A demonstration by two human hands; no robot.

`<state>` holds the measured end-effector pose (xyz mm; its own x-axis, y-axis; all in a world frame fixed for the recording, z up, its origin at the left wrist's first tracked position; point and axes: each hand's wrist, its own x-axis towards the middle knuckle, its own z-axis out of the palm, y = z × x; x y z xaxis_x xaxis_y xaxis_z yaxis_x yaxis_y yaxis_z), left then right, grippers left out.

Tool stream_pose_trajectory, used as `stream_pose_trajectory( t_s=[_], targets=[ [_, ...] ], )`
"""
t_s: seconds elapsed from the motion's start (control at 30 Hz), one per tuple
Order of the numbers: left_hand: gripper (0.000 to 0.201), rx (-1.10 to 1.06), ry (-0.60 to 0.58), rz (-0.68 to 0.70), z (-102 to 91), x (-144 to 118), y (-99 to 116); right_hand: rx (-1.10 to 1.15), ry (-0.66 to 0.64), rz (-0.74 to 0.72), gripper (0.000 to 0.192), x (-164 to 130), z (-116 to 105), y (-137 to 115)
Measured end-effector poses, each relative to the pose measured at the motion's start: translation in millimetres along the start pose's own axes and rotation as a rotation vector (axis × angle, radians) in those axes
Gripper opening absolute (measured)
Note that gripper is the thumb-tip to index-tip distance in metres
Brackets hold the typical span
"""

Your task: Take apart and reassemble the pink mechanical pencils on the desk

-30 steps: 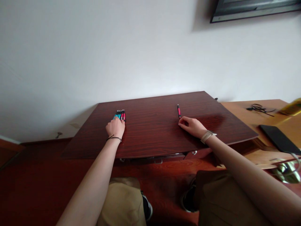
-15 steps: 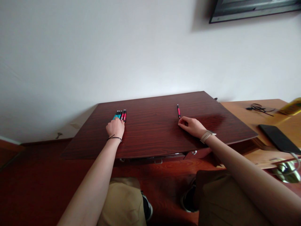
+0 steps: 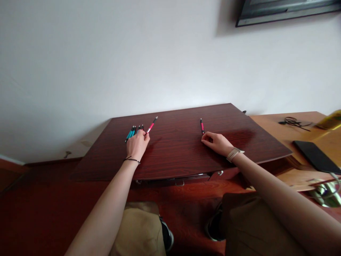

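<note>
I see a dark red-brown tabletop (image 3: 176, 149) against a white wall (image 3: 106, 64). Going left to right. At about 10 o'clock on the tabletop lies a row of pens (image 3: 132, 131), teal ones on the left, dark-capped ones beside them, side by side and touching or nearly so. My left hand (image 3: 137, 145) sits just at the 6 o'clock end of that row, partly covering the near ends. Its grip is closed, fingertips pinched on a pink pen (image 3: 151, 126). That pen is lifted at the far end and tilts toward 1 o'clock, tip pointing up and away, clear of the row. A thin black band (image 3: 131, 160) is on the left wrist.

Middle of the tabletop is bare wood grain. At about 1 o'clock lies a second pink pen (image 3: 201, 126), flat, alone, pointing roughly 12 o'clock. My right hand (image 3: 217, 143) rests on the wood just at the 5 o'clock side of it, fingers curled loosely, holding nothing; fingertips near the pen's near end, and I cannot tell if they touch. A pale watch (image 3: 234, 154) is on that wrist.

Further right, a lighter wooden desk (image 3: 282, 133) carries a black cable (image 3: 293, 122) at the far side and a dark flat tablet (image 3: 315, 156) nearer me. Top right, a dark screen edge (image 3: 285, 10) on the wall.
</note>
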<state>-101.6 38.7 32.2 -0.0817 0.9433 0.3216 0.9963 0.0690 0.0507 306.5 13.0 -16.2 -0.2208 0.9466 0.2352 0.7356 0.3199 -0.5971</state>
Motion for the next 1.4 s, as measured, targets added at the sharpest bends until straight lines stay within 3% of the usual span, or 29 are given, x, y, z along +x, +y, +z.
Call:
stream_pose_trajectory(
  t_s=[0.13, 0.23, 0.37, 0.5, 0.63, 0.77, 0.87, 1.07, 1.4],
  targets=[
    [0.039, -0.082, -0.003, 0.28, -2.8, -15.1, 28.6, 0.229, 0.053, 0.012, 0.027, 4.8, 1.6, -7.8],
    [0.036, -0.148, -0.049, 0.459, -1.0, -24.9, 46.2, 0.548, 0.028, 0.057, 0.048, 9.0, 3.9, -19.2],
    [0.029, -0.2, -0.072, 0.571, 5.4, -31.1, 58.5, 0.791, -0.028, 0.118, 0.054, 15.8, 11.8, -34.1],
    [0.025, -0.273, -0.078, 0.647, 14.5, -31.6, 60.4, 0.813, 0.007, 0.073, 0.045, 25.8, 23.6, -41.6],
    [0.022, -0.497, -0.106, 0.585, 25.0, -29.0, 56.0, 0.801, 0.064, 0.051, 0.041, 36.5, 33.7, -43.0],
    [0.018, -0.882, -0.126, 0.491, 35.0, -23.1, 50.1, 0.795, 0.032, 0.035, 0.041, 42.8, 43.5, -41.9],
    [0.022, -1.051, -0.108, 0.415, 37.9, -18.7, 48.7, 0.74, 0.019, 0.027, 0.038, 43.1, 48.4, -42.3],
    [0.022, -1.173, -0.148, 0.34, 36.4, -15.5, 49.7, 0.659, 0.006, 0.007, 0.034, 40.2, 44.9, -43.0],
    [0.029, -1.179, -0.242, 0.326, 34.8, -15.3, 48.6, 0.671, 0.039, -0.034, 0.04, 39.2, 41.0, -38.3]
  ],
)
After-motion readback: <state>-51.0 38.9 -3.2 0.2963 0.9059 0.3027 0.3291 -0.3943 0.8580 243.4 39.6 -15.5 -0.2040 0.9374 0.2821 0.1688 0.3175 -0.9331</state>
